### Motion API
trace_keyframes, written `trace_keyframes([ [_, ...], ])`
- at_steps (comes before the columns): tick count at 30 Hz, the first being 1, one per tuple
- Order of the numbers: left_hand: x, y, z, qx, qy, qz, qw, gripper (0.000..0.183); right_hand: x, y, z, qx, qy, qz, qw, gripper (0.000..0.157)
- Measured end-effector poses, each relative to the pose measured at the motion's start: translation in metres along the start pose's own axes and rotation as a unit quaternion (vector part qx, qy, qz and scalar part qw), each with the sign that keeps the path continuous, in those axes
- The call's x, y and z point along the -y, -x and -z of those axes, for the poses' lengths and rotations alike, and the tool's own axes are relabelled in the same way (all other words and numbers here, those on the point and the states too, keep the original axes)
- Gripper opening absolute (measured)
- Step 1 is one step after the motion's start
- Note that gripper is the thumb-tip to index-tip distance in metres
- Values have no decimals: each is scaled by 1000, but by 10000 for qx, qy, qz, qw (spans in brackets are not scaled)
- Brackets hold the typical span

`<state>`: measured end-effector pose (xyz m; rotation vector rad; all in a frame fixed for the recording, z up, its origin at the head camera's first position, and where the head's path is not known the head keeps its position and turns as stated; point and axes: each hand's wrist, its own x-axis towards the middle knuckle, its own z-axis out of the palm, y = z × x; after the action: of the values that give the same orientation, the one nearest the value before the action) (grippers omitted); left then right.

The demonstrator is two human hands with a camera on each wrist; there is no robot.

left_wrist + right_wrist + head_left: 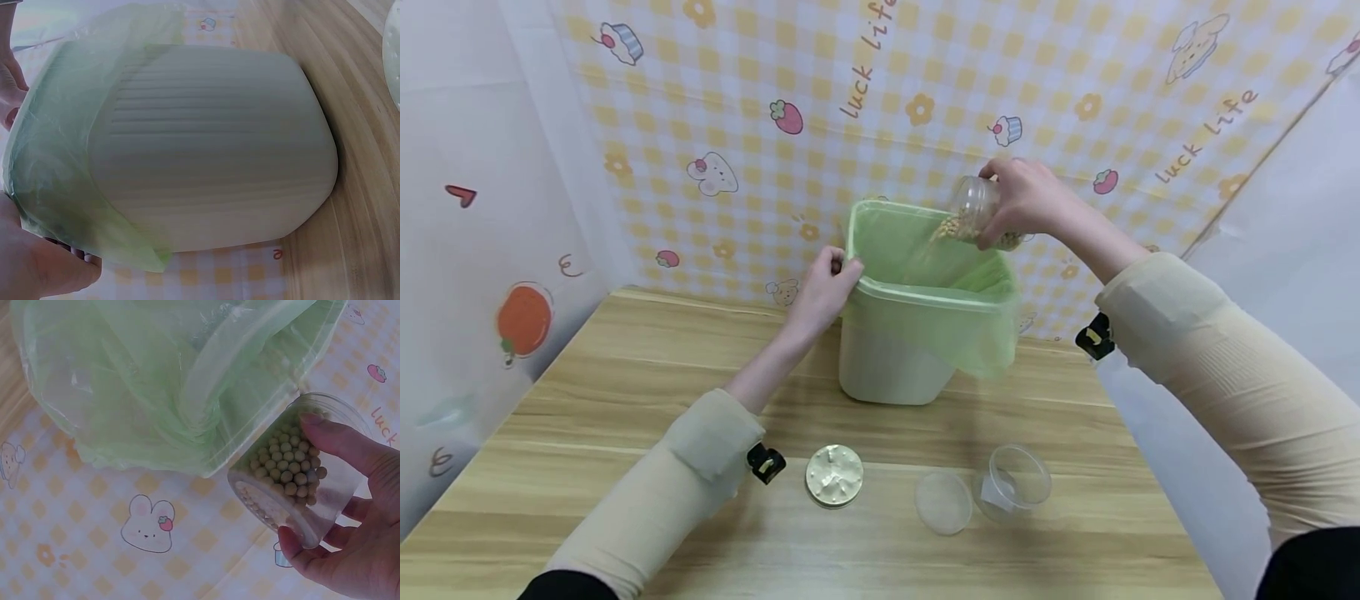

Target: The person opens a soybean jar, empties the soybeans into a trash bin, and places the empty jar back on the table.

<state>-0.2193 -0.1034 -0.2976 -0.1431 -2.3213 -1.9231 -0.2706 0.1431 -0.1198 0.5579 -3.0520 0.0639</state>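
A pale bin (887, 358) stands against the patterned backdrop, lined with a translucent green bag (981, 333) that folds over its rim. My left hand (823, 287) grips the bin's rim and bag at the left corner. Over the opposite corner, my right hand (1026, 196) holds a clear jar (973, 200) on its side, mouth toward the bin. Small tan balls (949, 227) spill from it into the bag in a blurred stream. Many balls (290, 462) still lie inside the jar in the right wrist view, with thumb and fingers around its wall.
On the wooden table (662, 367) in front of the bin sit a round gold-rimmed lid (834, 476), a flat translucent lid (943, 503) and a clear plastic tub (1026, 479). A patterned cloth (760, 217) hangs close behind the bin.
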Motion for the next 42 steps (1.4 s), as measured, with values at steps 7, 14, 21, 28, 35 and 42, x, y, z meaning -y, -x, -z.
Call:
trace_keyframes([
  [7,-1,1,0,-4,53,-34,10000,31,2,1,2,-95,55,111,9999,95],
  [14,-1,1,-1,-22,74,-1,10000,30,7,0,2,-41,196,164,9997,92],
  [21,0,1,-1,-28,77,21,10000,28,10,-1,1,-49,283,206,9994,93],
  [28,-1,1,-1,-23,46,-9,10000,26,12,0,0,-30,270,172,9995,93],
  [35,-1,1,-1,-20,86,-11,10000,28,14,-1,0,-26,309,165,9994,94],
  [42,0,1,-1,-2,104,-41,9999,29,16,0,0,-35,388,104,9992,97],
])
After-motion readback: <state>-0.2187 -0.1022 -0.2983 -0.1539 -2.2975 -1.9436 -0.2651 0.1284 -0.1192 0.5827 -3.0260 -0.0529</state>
